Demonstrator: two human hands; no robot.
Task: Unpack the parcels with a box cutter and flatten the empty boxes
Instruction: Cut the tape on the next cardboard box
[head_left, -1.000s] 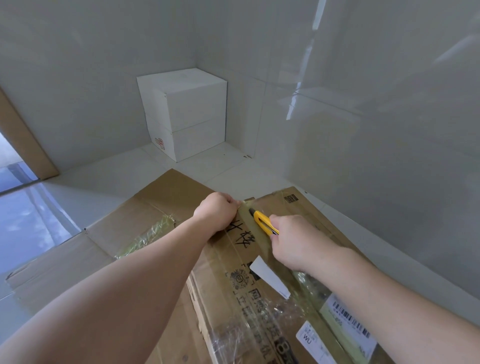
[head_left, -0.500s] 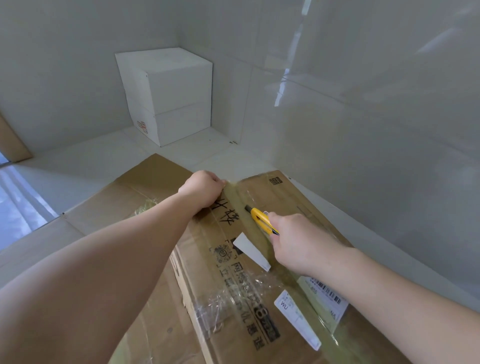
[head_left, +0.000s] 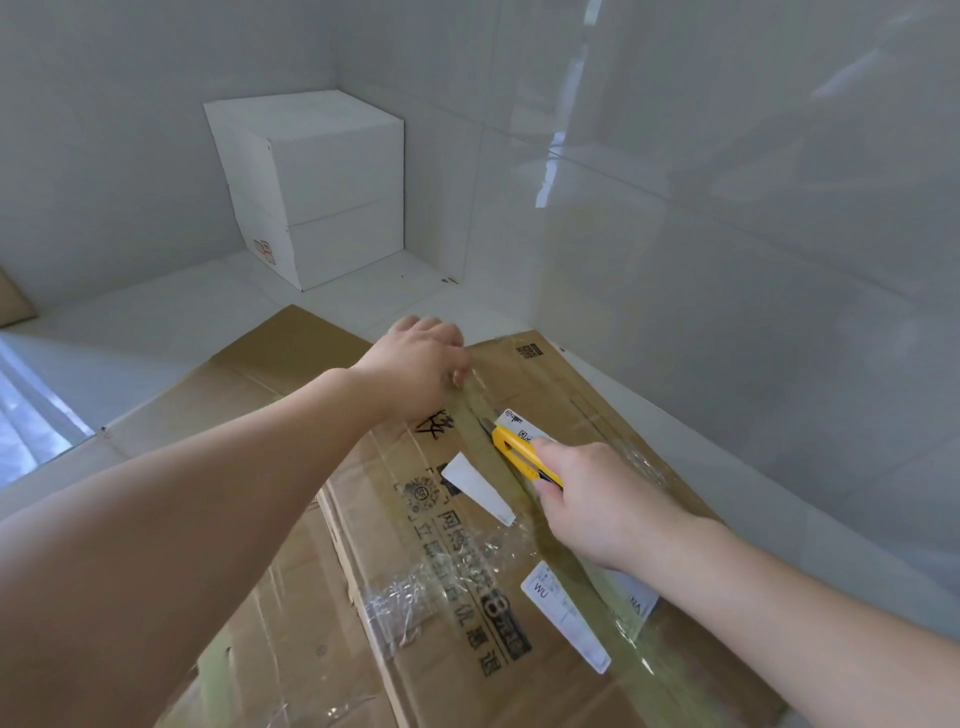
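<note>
On the taped centre seam of the brown cardboard box: yellow box cutter, tip down.
Right hand has fingers wrapped round the cutter handle, blade end on the clear tape strip. Left hand presses on the box top near its far edge, fingers loosely bent, gripping nothing. Box lies on flattened cardboard on the floor; white box in the far corner, well apart.
</note>
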